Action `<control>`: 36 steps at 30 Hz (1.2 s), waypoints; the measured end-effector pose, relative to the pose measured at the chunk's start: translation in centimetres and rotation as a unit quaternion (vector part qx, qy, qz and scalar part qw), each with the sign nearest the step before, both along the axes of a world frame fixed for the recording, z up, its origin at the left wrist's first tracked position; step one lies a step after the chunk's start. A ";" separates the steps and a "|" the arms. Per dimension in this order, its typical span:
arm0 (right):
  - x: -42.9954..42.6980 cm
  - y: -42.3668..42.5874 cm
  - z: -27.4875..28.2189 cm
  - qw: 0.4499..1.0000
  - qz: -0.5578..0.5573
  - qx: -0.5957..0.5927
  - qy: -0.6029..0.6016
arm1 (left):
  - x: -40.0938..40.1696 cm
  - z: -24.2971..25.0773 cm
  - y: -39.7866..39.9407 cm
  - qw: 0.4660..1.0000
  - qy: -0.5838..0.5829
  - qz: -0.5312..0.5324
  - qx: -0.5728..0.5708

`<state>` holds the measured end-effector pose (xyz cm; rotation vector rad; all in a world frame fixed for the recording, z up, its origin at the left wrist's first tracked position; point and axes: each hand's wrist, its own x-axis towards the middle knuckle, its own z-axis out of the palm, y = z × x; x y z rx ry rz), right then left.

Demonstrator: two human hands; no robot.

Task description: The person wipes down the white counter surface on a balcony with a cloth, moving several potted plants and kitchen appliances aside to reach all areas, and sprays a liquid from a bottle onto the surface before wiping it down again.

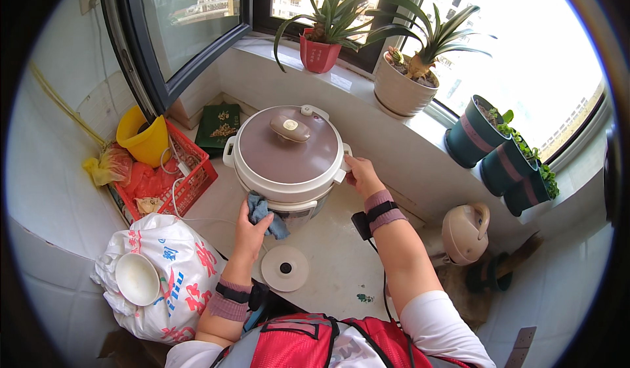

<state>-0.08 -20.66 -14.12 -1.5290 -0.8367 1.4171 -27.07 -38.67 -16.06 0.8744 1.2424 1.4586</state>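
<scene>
A large electric rice cooker (288,156) with a brownish lid and cream rim stands on the white counter (339,255). My left hand (253,225) holds a blue-grey cloth (267,216) against the lower front left of the cooker, below the rim. At the cooker's right side, my right hand (362,171) has its fingers on the side handle (347,157); the fingertips are partly hidden. A round white kettle base (285,268) with a black centre lies on the counter in front of the cooker.
Left are a red plastic basket (194,186) with a yellow container (142,134), and a white sack (172,279) bearing a bowl (138,279). Potted plants (320,53) line the windowsill under an open window (177,33). A beige kettle (465,232) stands right.
</scene>
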 end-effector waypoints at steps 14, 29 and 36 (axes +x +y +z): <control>3.9 -16.8 -0.2 0.988 -0.034 -0.056 0.138 | -0.3 -0.5 3.9 0.995 0.080 -0.008 -0.053; 10.3 -30.1 -0.5 0.969 -0.158 -0.056 0.183 | 9.1 -0.8 -0.2 0.983 0.068 -0.162 -0.048; 13.4 -33.0 -0.2 0.983 -0.099 -0.036 0.151 | 9.6 -0.8 -0.8 0.972 -0.074 -0.181 -0.129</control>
